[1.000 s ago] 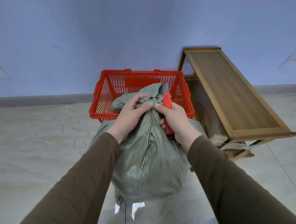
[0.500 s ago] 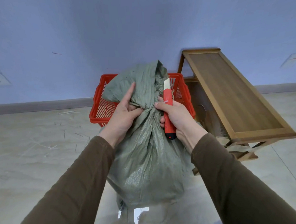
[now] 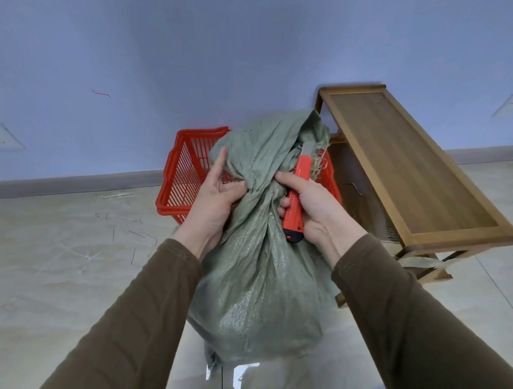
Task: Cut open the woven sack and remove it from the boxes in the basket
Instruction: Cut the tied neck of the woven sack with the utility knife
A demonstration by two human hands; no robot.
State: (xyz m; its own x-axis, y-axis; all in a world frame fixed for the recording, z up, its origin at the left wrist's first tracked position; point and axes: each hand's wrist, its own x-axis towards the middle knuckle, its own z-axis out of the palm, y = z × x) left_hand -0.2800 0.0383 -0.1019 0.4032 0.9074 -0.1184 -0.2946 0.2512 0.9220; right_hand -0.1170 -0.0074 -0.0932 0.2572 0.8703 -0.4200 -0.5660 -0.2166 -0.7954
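Green sack neck pinched by left hand; right hand clamps red knife, blade at neck; basket behind.

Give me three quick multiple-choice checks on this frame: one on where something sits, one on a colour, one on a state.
1. Where does the wooden bench stand relative to the red basket?
A. To its right
B. To its left
C. Inside it

2. What colour is the body of the utility knife?
A. Yellow
B. Red-orange
C. Blue

3. What is the state of the woven sack at its neck?
A. Laid flat and empty on the floor
B. Folded into a neat square
C. Bunched together and gripped by the left hand

Answers:
1. A, the bench fills the right side of the view, past the basket's right edge.
2. B, the handle held in the right hand is red-orange with a dark end cap.
3. C, the fabric gathers into folds where the left hand's thumb and fingers pinch it.
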